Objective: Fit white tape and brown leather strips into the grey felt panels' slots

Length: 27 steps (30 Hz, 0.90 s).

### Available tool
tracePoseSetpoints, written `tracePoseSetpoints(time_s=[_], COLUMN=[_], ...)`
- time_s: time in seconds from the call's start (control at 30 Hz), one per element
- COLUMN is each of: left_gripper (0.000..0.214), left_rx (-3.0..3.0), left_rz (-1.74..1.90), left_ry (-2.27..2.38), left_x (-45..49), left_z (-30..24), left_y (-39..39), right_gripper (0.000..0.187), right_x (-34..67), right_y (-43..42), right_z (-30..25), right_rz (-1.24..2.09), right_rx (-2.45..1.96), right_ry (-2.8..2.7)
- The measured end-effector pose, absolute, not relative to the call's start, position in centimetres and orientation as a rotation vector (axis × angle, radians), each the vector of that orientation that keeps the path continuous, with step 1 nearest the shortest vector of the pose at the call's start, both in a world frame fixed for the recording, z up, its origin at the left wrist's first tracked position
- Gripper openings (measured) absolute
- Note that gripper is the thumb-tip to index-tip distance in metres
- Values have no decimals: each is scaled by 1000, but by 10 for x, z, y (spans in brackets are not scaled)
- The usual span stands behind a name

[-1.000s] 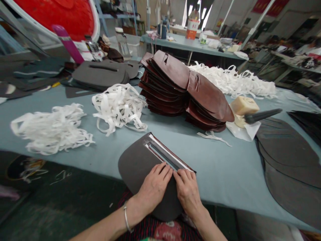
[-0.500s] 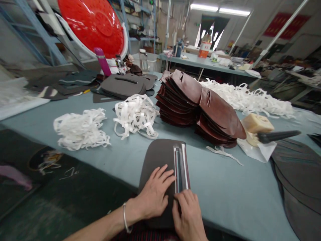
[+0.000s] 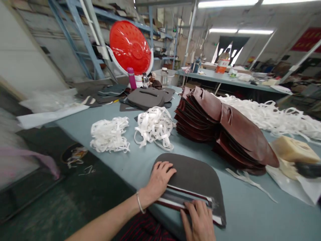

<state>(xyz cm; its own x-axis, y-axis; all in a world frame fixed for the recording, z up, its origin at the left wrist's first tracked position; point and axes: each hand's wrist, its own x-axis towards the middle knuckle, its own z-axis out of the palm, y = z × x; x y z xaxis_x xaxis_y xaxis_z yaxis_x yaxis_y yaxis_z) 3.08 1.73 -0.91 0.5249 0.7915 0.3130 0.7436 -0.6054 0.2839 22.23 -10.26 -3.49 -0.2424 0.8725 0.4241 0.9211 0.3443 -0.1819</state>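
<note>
Pressing flat and spread, right fingers (image 3: 194, 211) bearing down on white-and-maroon striped strips (image 3: 175, 198); left fingers (image 3: 165, 167) splayed on a rounded dark grey felt panel (image 3: 193, 174), lying on the blue-grey counter (image 3: 240, 201); strips possibly shifting askew if either hand slips.

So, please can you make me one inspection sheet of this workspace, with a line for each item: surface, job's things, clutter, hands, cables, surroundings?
surface: long table with blue-grey cover.
job's things: dark grey panel lying flat, with a striped band of white and brown lines across its lower part.
clutter: loose piles of white strips, stacked brown leather pieces, pale block, stacked grey panels.
hands: left hand flat on the panel; right hand with fingers on the striped band.
cables: nothing seen.
surroundings: blue metal shelving, red round plastic object, second table.
</note>
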Motion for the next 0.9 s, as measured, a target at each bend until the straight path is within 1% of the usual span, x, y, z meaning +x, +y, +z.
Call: tracePoseSetpoints(time_s=[0.03, 0.13, 0.23, 0.47, 0.57, 0.7, 0.9], left_gripper=[38, 33, 29, 38, 39, 35, 37], left_rx=[2627, 2515, 2322, 2001, 1989, 1978, 1844], left_rz=[659, 760, 926, 1344, 1400, 1460, 1534], left_ry=[1337, 1317, 1377, 1781, 1868, 2046, 2230], left_x=[31, 27, 9, -64, -87, -107, -130], left_z=[-10, -10, -8, 0, 5, 12, 5], left_y=[18, 19, 25, 59, 73, 81, 80], right_gripper=[12, 18, 17, 19, 21, 20, 16], right_x=[219, 204, 178, 95, 59, 15, -27], right_y=[-98, -73, -39, 47, 78, 109, 125], right_z=[-35, -28, -14, 11, 16, 23, 18], right_rz=[-125, -64, -6, 281, 249, 181, 309], right_rx=[-1555, -1513, -1433, -1301, -1290, -1291, -1339], right_ry=[-2153, -2125, -2099, -2151, -2216, -2316, -2309])
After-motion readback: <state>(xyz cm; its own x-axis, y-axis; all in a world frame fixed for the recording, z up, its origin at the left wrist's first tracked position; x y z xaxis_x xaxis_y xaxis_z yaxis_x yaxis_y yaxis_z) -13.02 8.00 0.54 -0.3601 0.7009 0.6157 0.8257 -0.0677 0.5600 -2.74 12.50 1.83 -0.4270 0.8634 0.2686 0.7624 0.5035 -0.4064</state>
